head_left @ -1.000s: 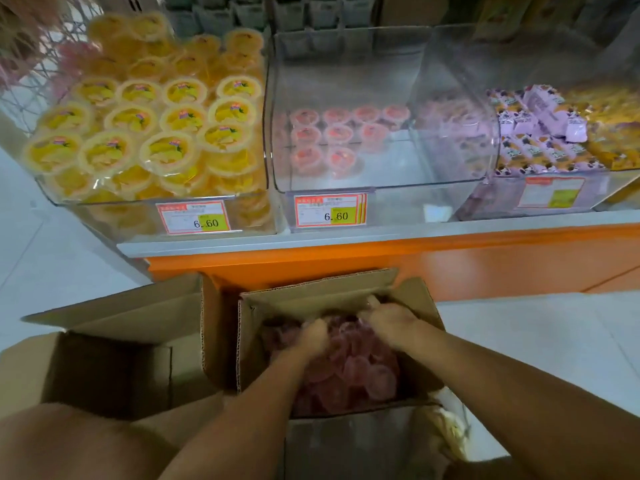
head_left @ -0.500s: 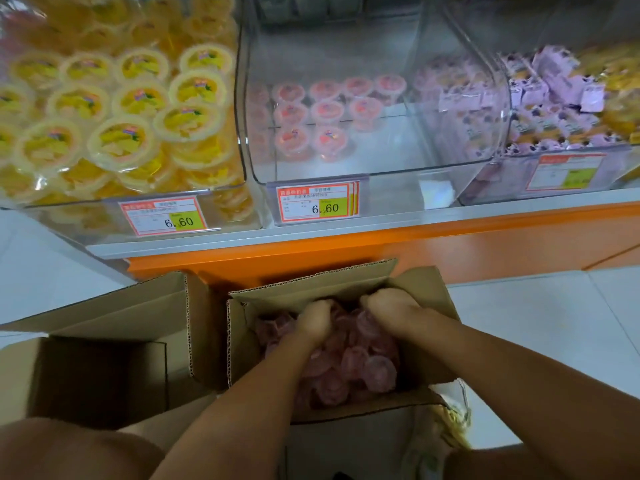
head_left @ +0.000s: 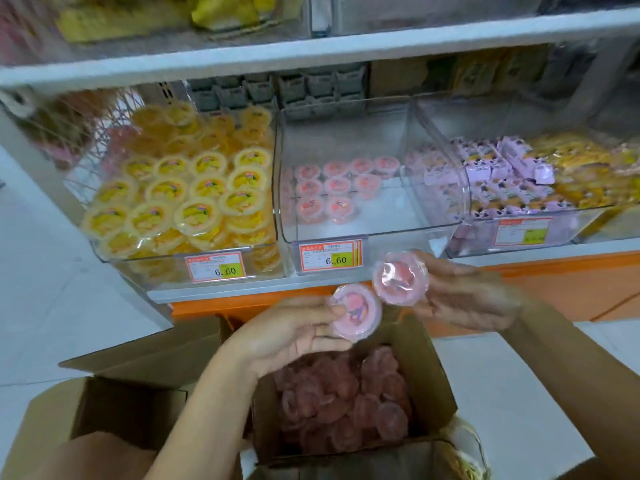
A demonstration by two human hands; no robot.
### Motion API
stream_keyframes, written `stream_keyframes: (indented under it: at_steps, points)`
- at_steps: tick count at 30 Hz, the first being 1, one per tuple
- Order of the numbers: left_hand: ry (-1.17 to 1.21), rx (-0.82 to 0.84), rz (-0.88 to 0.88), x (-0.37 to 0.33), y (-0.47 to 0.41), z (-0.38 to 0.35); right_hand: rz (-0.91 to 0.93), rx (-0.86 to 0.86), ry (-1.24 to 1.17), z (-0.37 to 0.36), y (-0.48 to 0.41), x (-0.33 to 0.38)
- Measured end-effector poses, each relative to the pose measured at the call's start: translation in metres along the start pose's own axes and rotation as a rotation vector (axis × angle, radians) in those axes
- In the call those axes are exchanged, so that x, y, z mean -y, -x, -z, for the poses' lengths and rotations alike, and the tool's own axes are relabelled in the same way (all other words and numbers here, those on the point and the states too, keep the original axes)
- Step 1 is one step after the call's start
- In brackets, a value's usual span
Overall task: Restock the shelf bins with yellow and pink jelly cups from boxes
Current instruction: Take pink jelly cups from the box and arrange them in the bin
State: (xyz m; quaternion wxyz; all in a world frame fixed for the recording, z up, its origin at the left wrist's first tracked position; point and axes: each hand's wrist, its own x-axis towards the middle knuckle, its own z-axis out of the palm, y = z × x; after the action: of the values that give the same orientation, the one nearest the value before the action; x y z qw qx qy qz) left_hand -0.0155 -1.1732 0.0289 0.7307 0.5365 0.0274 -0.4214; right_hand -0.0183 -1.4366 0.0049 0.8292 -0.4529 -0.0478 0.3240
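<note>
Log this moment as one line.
left hand: holds pink jelly cup | right hand: holds second pink cup | box: open | middle bin: part filled

Your left forearm [head_left: 207, 403] runs up from 7 o'clock toward 1 o'clock and ends in your left hand [head_left: 294, 332]. Its palm is turned up, with the thumb pressed on a pink jelly cup [head_left: 358, 315] and the fingers beneath it. Your right forearm [head_left: 571, 368] comes in from 4 o'clock toward 10 o'clock. Your right hand [head_left: 464, 296] holds a second pink cup [head_left: 400, 277] at its fingertips, at 2 o'clock from the left hand.
</note>
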Motion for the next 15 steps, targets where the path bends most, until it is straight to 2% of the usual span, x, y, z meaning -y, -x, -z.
stream_keyframes:
  at_steps: [4, 7, 12, 15]
  points:
    - [0.186, 0.057, -0.154, -0.038, 0.009, -0.035, 0.177, -0.007, -0.047, -0.023, 0.002, 0.035]
    - [0.281, -0.02, -0.222, -0.056, -0.006, -0.05, 0.199, -0.147, -0.057, -0.031, -0.002, 0.051]
    - [0.339, -0.078, -0.213, -0.076, -0.036, -0.056, 0.198, -0.394, 0.204, -0.043, -0.019, 0.076]
    - [0.245, -0.192, -0.243, -0.094, -0.055, -0.05, 0.136, -0.492, 0.515, -0.039, -0.031, 0.094]
